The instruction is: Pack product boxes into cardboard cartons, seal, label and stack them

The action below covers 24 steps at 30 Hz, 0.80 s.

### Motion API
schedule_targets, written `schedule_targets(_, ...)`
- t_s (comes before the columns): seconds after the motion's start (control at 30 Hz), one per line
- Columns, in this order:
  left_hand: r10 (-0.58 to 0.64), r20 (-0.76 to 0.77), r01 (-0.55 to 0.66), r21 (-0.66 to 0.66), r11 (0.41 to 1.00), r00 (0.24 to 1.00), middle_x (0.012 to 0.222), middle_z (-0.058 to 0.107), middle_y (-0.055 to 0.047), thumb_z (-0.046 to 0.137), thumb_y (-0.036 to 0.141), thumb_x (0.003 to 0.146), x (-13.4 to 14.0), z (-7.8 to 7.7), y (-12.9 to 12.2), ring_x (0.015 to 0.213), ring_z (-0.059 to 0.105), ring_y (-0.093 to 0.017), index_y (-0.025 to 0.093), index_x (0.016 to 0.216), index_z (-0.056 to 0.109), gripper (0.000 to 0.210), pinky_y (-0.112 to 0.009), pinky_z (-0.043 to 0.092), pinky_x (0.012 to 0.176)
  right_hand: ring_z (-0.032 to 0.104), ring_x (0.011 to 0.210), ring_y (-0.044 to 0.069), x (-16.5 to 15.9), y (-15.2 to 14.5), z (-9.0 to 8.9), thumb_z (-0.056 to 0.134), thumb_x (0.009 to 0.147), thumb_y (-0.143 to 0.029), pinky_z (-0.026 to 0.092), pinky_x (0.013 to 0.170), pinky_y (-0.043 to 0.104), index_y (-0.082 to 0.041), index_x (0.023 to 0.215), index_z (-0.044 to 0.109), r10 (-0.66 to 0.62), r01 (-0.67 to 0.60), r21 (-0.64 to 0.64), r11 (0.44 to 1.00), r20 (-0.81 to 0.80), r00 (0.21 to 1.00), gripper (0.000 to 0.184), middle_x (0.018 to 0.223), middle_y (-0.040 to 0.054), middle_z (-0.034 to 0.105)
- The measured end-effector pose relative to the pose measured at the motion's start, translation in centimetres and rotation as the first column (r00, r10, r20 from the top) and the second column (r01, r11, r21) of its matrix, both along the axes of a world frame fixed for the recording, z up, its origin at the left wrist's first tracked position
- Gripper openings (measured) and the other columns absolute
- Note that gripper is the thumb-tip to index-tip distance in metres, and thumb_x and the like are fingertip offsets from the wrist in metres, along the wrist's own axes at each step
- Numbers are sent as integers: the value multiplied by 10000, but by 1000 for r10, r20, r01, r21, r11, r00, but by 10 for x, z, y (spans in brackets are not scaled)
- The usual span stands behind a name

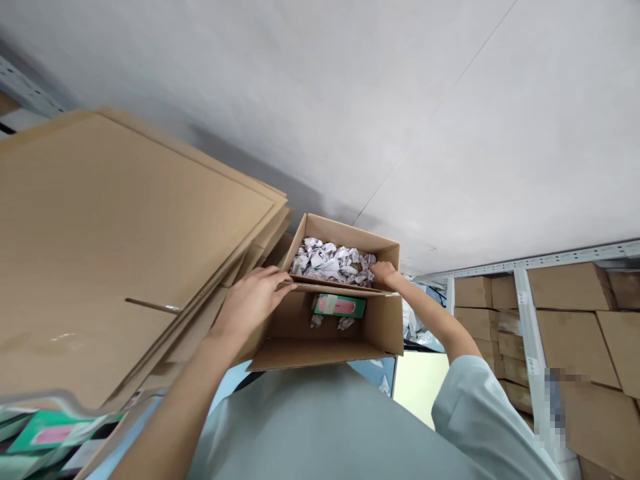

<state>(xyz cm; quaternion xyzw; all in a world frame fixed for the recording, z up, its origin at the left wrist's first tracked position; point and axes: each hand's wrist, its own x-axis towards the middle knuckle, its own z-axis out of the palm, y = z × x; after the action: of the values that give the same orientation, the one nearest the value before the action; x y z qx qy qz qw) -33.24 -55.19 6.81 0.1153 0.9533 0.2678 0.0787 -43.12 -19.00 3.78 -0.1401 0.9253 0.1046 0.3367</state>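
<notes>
My left hand [253, 297] is closed over the left end of the edge where two open cardboard boxes meet, thumb on the near side. The far cardboard box [345, 233] holds a layer of crumpled white paper [330, 261] with print on it. Inside that box's right end, my right hand [385, 273] has its fingers curled into the paper; the fingertips are partly hidden. In the near cardboard box [315, 350] lies a green and pink product box [340, 306], with a few paper wads [345, 323] beside it.
Large flattened cardboard sheets [115, 233] lean at the left. Green and pink packages [50, 433] sit at the lower left. A pale wall [350, 113] rises behind. On the right, a metal rack [530, 347] carries stacked cartons [575, 340].
</notes>
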Motion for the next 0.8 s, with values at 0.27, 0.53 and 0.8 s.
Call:
schedule_targets(0.27,-49,-56,47,-36,998,997,1179,820,-140,536,406,1069,2,4,6,1138,757,-368,244,1047,824,331,-444,585,974,782,1236,299,53,38,131,756,1096,-320,555,968,333,-219,1392,729,-53,34,-109,994,-179,982,314,1431,140,774)
schedule_targets(0.53,-34,-33,31,-91,995,999,1215,809,-151,569,342,1082,3,6,18,1185,737,-373,222,1114,808,270,-433,556,929,805,1058,225,144,4,165,806,1076,-280,526,863,291,-234,1310,738,-50,34,-275,961,-52,997,249,1354,86,769)
schedule_targets(0.8,-28,-33,25,-76,997,999,1202,804,-135,579,328,1083,2,10,23,1151,735,-343,232,1099,812,252,-409,542,922,809,1218,313,152,-34,143,538,1178,-232,608,974,377,-184,1442,689,64,-64,-19,998,29,998,308,1446,180,737)
